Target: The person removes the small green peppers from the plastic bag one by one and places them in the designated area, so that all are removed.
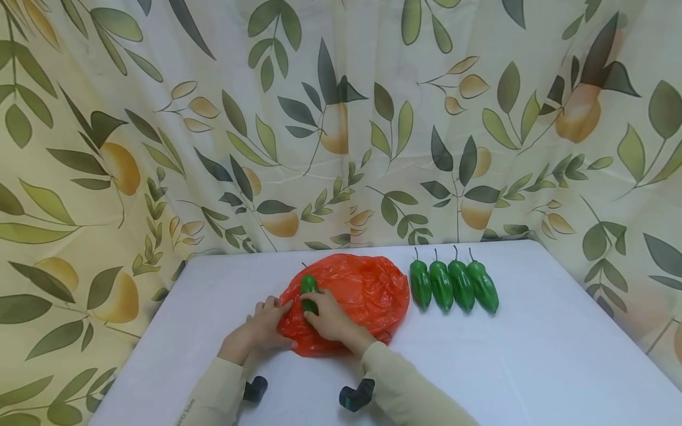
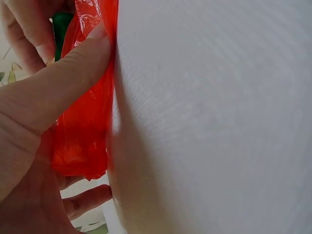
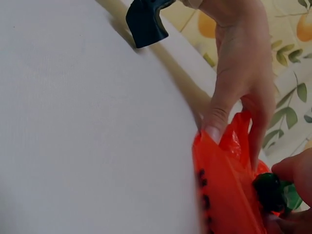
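A thin red plastic bag (image 1: 367,290) lies crumpled on the white table. At its left edge, my left hand (image 1: 263,327) grips the bag's mouth; the left wrist view has the thumb (image 2: 85,61) on the outside of the red film, with the other fingers partly hidden behind it. My right hand (image 1: 331,318) pinches a glossy green pepper (image 1: 309,286) between thumb and fingers, over the left part of the bag. In the right wrist view the pepper's dark green end (image 3: 268,191) is right beside the bag's opening, close to the left hand's fingers.
Several green peppers (image 1: 452,286) lie side by side to the right of the bag, stems toward the back. A patterned curtain (image 1: 341,130) hangs behind the white table (image 1: 533,355). Dark wrist-worn devices (image 1: 358,395) stick out below both forearms.
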Tool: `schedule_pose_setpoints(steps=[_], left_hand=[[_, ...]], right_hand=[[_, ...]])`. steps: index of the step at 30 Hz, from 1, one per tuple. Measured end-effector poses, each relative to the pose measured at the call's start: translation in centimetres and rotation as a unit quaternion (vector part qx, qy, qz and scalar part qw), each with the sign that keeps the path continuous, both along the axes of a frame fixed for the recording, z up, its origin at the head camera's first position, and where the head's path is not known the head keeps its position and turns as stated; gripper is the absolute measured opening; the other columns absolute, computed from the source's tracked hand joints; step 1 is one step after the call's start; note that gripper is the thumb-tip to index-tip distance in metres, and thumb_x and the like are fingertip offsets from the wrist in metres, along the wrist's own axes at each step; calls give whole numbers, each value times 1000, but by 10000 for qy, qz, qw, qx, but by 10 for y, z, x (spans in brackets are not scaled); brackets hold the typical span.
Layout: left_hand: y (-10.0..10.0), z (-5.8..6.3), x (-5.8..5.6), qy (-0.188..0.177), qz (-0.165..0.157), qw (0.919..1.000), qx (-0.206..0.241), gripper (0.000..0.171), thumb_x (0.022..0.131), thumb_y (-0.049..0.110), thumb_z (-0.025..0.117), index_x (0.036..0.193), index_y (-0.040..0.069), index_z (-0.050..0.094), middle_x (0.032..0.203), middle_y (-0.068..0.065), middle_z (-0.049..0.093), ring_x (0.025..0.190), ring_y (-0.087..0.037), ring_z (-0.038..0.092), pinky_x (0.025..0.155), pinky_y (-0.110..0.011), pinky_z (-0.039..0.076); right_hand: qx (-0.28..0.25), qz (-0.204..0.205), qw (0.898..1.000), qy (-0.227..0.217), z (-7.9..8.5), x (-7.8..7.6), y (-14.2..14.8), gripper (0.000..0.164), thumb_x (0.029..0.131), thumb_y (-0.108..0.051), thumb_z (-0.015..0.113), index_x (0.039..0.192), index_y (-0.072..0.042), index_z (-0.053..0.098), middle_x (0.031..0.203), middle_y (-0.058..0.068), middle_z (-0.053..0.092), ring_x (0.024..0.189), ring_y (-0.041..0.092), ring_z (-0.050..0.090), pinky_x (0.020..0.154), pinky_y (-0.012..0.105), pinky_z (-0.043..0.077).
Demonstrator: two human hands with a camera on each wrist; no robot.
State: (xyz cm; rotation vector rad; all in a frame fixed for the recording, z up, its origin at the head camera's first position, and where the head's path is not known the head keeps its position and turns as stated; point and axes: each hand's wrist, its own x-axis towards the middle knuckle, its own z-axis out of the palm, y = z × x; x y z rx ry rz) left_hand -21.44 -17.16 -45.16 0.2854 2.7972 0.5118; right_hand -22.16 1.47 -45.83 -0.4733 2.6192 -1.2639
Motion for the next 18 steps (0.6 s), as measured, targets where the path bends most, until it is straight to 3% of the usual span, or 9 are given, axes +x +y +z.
schedule_pose_setpoints(steps=[6,18], left_hand=[[1,1,1,38,-20,10000,-35,97,72,37,91,154,14,44,137,-18,47,120,-32,43,101,-69,44],[0,-1,0,93,-51,9999,-1,97,72,36,91,154,14,44,135,-17,47,118,-31,43,100,-66,47]], right_hand=[[-231,109,9996,71,4,-1,10,41,98,-9,64,139,-11,59,136,19,52,121,31,51,102,56,53],[-544,338,9979,125,15,8,37,41,100,-8,59,141,-13,56,147,19,45,130,35,49,104,57,52]])
